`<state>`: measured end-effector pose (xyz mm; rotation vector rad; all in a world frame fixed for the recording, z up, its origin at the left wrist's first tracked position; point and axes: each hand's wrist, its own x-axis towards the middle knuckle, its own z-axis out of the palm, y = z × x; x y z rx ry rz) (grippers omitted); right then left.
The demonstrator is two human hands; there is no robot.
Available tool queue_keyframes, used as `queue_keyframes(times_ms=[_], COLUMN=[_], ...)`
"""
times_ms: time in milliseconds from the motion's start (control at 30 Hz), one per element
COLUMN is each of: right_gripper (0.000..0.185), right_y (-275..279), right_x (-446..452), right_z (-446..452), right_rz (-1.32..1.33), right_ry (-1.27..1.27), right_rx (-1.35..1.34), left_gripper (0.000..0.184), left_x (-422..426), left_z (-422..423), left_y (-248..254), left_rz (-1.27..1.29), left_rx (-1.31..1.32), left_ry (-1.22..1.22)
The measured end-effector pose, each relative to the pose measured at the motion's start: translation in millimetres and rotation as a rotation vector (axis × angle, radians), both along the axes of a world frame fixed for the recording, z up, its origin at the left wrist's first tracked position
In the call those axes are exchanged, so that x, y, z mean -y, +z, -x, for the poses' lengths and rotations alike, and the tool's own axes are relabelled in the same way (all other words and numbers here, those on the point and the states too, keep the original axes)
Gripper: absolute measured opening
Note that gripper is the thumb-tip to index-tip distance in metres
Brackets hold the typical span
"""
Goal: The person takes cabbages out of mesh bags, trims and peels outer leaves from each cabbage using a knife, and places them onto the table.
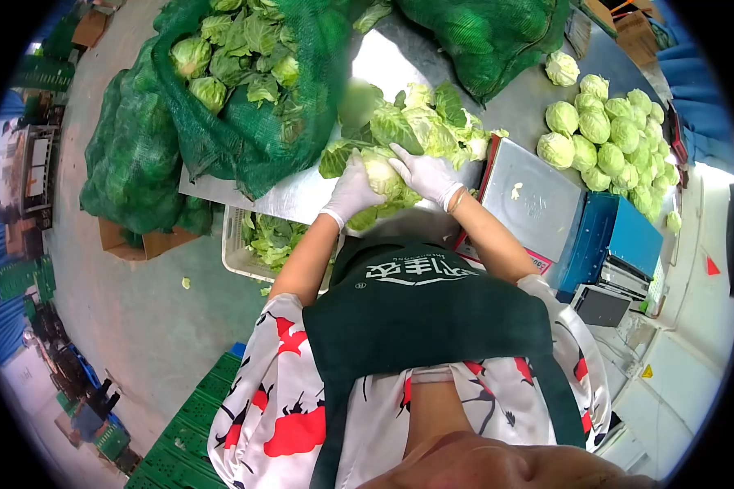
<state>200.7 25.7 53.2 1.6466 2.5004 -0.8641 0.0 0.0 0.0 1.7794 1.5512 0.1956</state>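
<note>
A pale green cabbage with loose outer leaves is between my hands at the near edge of the metal table. My left hand, in a white glove, grips its left side. From the right, my gloved right hand holds the cabbage too, its fingertips at the outer leaves. Just beyond lies a heap of cabbage leaves, partly touching the one I hold. To the left, an open green mesh sack shows leafy cabbages inside.
A weighing scale stands at the right, beside a blue box. Trimmed cabbages are piled on the table farther right. Another full mesh sack lies at the back. Below the table edge, a white crate holds leaves.
</note>
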Motion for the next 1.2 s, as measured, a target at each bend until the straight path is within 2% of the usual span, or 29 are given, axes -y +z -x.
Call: queue_keyframes(times_ms=[67, 167, 267, 400, 467, 533, 600, 700, 733, 800, 867, 900, 1000, 1100, 1200], right_gripper=[0.059, 0.058, 0.055, 0.045, 0.049, 0.054, 0.056, 0.056, 0.045, 0.042, 0.036, 0.038, 0.05, 0.068, 0.087], right_y=[-3, -15, -11, -68, -92, -77, -24, -109, -117, -124, -128, -129, -125, -89, -75], right_x=[0, -5, -3, -30, -35, -24, -11, 11, 12, 8, 3, 3, 3, -1, -7], right_z=[-2, 8, 3, -30, -34, -21, 10, 14, 15, 1, -1, -1, 1, 11, 29], right_rz=[0.017, -0.011, -0.071, -0.041, -0.05, 0.026, 0.162, -0.102, -0.198, -0.091, -0.039, -0.037, 0.01, 0.07, 0.031], right_ry=[0.038, 0.056, 0.085, -0.269, -0.29, -0.355, -0.444, -0.591, -0.594, -0.609, -0.59, -0.588, -0.599, -0.651, -0.714], right_rx=[0.021, -0.016, 0.011, -0.042, -0.146, -0.167, -0.09, -0.313, -0.289, -0.244, -0.163, -0.191, -0.225, -0.195, -0.154], left_gripper=[0.12, 0.121, 0.123, 0.125, 0.126, 0.127, 0.127, 0.127, 0.127, 0.127, 0.127, 0.127, 0.125, 0.122, 0.121], left_x=[0, -7, -1, 18, 20, 23, 23, 23, 23, 20, 21, 25, 18, 11, 8], left_z=[-2, 8, 3, 0, 7, 10, 14, 23, 34, 48, 54, 54, 39, 31, 26], left_y=[-14, -4, -3, -10, -11, -7, -7, -17, -21, -25, -26, -27, 27, 18, 13], left_rz=[-0.019, 0.078, 0.072, -0.118, -0.122, -0.048, -0.004, 0.048, 0.084, 0.179, 0.063, 0.011, -0.375, -0.121, -0.126], left_rx=[0.01, -0.011, 0.05, 0.027, 0.055, 0.077, 0.106, 0.216, 0.282, 0.381, 0.206, 0.121, -0.198, -0.041, -0.062], left_ry=[-0.046, -0.04, -0.016, -0.005, 0.034, 0.092, 0.14, 0.183, 0.187, 0.196, 0.213, 0.222, -0.05, -0.01, -0.022])
